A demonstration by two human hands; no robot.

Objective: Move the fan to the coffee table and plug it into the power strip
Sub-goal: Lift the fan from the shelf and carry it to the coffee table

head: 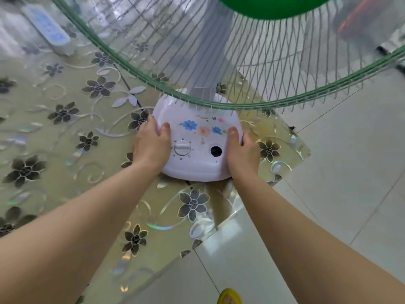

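A table fan stands on the coffee table (54,172), near its right corner. Its white base (197,163) has flower stickers, a round dial and a dark hole on the front. The wire grille with a green rim (219,62) fills the top of the view. My left hand (151,145) grips the base's left side and my right hand (241,148) grips its right side, thumbs on top. A white power strip (47,29) lies at the table's far left, blurred. The fan's plug is not in sight; a thin dark cord (129,84) runs behind the base.
The table has a glossy cover with a dark flower pattern. Pale floor tiles (350,172) lie to the right and below the table corner. A yellow slipper (229,296) shows at the bottom edge. An orange object (352,20) sits blurred at the top right.
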